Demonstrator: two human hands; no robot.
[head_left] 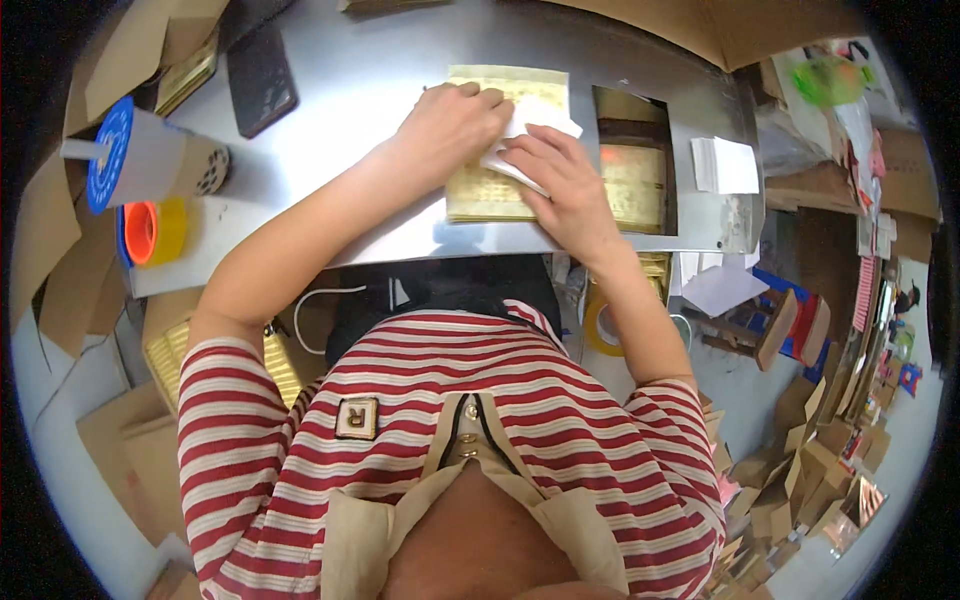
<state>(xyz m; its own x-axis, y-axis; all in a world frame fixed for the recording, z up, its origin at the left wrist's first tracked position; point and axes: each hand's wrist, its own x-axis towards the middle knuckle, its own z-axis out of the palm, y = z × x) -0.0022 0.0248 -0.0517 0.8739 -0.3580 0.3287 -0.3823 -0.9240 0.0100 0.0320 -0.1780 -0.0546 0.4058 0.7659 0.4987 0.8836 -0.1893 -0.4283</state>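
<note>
We see both hands working on 1 stack of gold paper sheets (505, 150) that lies on the grey metal bench (350, 80), straight ahead of the body. The stack's long axis runs away from us, from the bench's near edge toward its far side, and both hands sit on top of it, so neither has to reach.

The left hand (455, 125) rests knuckles up on the stack's left half, fingers curled down and pressing on the top sheet; it grips nothing we can make out. The right hand (560, 185) lies flatter on the near right part, fingers spread and pointing left toward the other hand. Between the 2 hands sits a small white paper slip (525, 135), touching the fingertips of both; we cannot tell whether either hand pinches it or only holds it flat.

The left hand is farther along the stack, the right hand closer to the near edge, so the slip lies just ahead of the right fingertips and just right of the left knuckles.

Just right of the stack, a rectangular opening in the bench (635, 165) shows more gold sheets below. Beyond it lies a pile of white slips (727, 165). Well to the left stand a blue-lidded cup (135, 155) and an orange tape roll (150, 232), with a dark phone (260, 80) at the far left.
</note>
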